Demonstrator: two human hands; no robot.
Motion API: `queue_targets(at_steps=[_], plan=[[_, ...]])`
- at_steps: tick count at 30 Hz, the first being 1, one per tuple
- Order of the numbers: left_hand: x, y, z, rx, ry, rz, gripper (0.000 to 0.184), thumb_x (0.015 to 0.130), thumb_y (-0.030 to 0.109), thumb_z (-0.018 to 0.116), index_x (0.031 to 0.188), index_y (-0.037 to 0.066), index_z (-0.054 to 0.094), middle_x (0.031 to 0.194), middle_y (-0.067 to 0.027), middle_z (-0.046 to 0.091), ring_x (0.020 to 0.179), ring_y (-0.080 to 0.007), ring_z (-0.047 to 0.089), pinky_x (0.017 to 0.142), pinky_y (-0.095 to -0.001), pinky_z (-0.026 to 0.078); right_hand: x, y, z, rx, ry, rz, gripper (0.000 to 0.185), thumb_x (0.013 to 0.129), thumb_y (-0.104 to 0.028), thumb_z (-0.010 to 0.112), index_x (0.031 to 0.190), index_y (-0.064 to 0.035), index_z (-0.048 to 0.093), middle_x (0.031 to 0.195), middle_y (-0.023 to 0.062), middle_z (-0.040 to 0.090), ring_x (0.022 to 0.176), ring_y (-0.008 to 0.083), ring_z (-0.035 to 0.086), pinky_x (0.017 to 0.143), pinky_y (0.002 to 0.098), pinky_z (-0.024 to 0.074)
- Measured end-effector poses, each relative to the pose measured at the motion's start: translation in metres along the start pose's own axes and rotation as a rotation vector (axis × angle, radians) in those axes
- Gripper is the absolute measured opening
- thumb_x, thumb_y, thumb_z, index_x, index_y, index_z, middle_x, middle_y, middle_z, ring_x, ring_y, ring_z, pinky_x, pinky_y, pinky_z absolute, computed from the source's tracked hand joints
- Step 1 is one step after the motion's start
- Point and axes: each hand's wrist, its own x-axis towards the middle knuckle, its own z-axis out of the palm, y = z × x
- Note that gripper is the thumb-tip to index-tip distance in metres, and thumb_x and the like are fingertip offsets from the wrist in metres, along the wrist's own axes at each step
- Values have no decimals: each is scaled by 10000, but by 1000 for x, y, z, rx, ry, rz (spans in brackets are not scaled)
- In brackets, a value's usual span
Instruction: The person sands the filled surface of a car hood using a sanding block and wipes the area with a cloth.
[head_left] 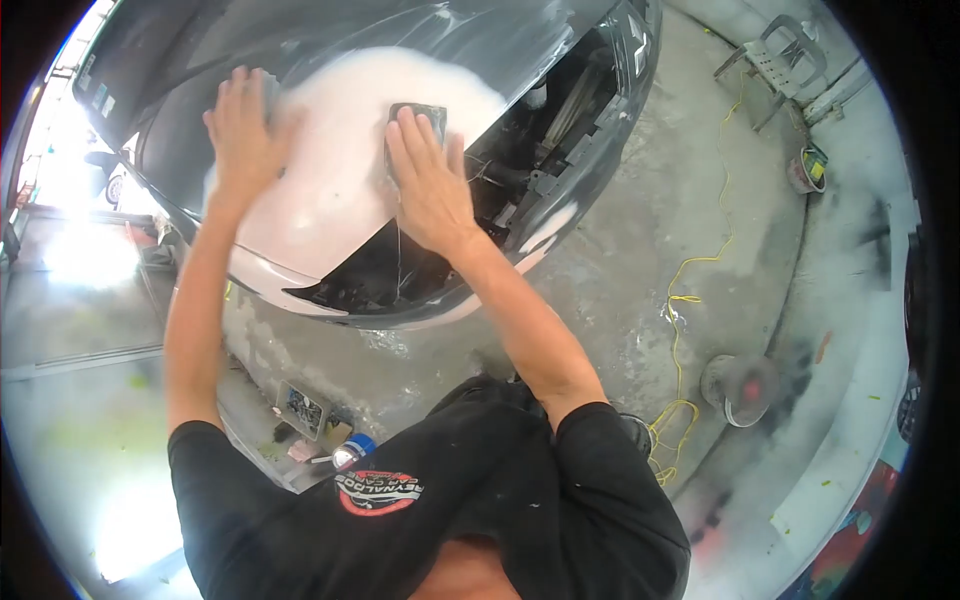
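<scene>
A dark car hood (330,30) lies before me, with a broad pale pinkish-white patch (340,150) on its front corner. My right hand (430,185) presses a dark, flat sanding block (432,115) against the patch, fingers lying along its top. Over the left side of the patch, my left hand (245,150) rests with fingers stretched out and the thumb apart, slightly blurred. A greyish shape shows beside its fingertips; I cannot tell what it is. In front of the hood, the opening (510,170) exposes dark inner parts.
A yellow cord (682,270) winds across the concrete floor (620,260) at right. Beyond it are a bucket (738,390), a small pot (806,172) and a plastic chair (780,65). A blue-capped container (352,452) and a tray (302,410) are at lower left.
</scene>
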Motion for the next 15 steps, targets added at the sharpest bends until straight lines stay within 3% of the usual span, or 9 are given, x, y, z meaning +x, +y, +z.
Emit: queue_targets(at_steps=[1, 3, 6, 7, 10, 12, 14, 15], plan=[[2, -20, 14, 14, -69, -155, 734, 979, 455, 631, 1555, 57, 412, 1629, -209, 353, 1518, -413, 294, 1210, -614, 208, 8, 8, 1, -83, 26, 13, 731, 936, -317, 639, 1567, -72, 365, 1650, 182, 321, 1538, 363, 291, 1184, 688, 240], [2, -24, 21, -113, 55, -68, 638, 1005, 417, 606, 1511, 51, 475, 1572, -203, 436, 1468, -404, 370, 1197, -552, 264, 42, 41, -4, -145, 84, 44, 667, 990, -447, 538, 1544, -98, 410, 1634, 158, 360, 1530, 336, 314, 1182, 712, 214], [7, -27, 17, -225, 147, -15, 532, 1003, 357, 619, 1447, 71, 557, 1488, -175, 537, 1384, -397, 465, 1154, -501, 343, 112, 119, -19, -289, 191, 122, 645, 1009, -396, 492, 1554, -67, 388, 1639, 179, 346, 1535, 376, 291, 1188, 717, 196], [7, -28, 15, -257, 158, -9, 502, 995, 336, 631, 1425, 83, 582, 1460, -163, 567, 1354, -395, 494, 1136, -491, 369, 141, 131, -37, -289, 146, 260, 592, 1095, -370, 348, 1567, -12, 358, 1645, 197, 332, 1538, 385, 260, 1215, 633, 213], [15, -68, 19, -264, 101, 137, 468, 1051, 316, 544, 1448, 67, 555, 1462, -176, 557, 1353, -367, 501, 1152, -444, 352, 168, 145, -32, -338, 224, 377, 548, 1083, -319, 379, 1533, -7, 413, 1632, 195, 356, 1529, 383, 278, 1200, 653, 230], [19, -79, 26, -267, 111, 2, 433, 1060, 322, 527, 1413, 80, 593, 1439, -143, 586, 1336, -340, 522, 1144, -429, 364, 123, 100, 2, -334, 331, 233, 674, 1007, -383, 502, 1583, -70, 347, 1662, 183, 306, 1550, 375, 261, 1187, 723, 189], [24, -83, 32, -276, 122, -90, 426, 1062, 337, 523, 1396, 88, 609, 1429, -126, 599, 1327, -332, 531, 1139, -425, 371, 58, 27, 10, -172, 159, 113, 699, 1005, -373, 516, 1607, -85, 308, 1683, 183, 263, 1559, 387, 235, 1190, 722, 173], [25, -77, 32, -267, 168, -117, 389, 1038, 359, 549, 1337, 137, 660, 1385, -92, 635, 1287, -341, 559, 1104, -451, 414, 52, 29, 4, -195, 74, 66, 700, 1004, -371, 520, 1608, -89, 306, 1685, 181, 259, 1559, 390, 232, 1192, 719, 170]])
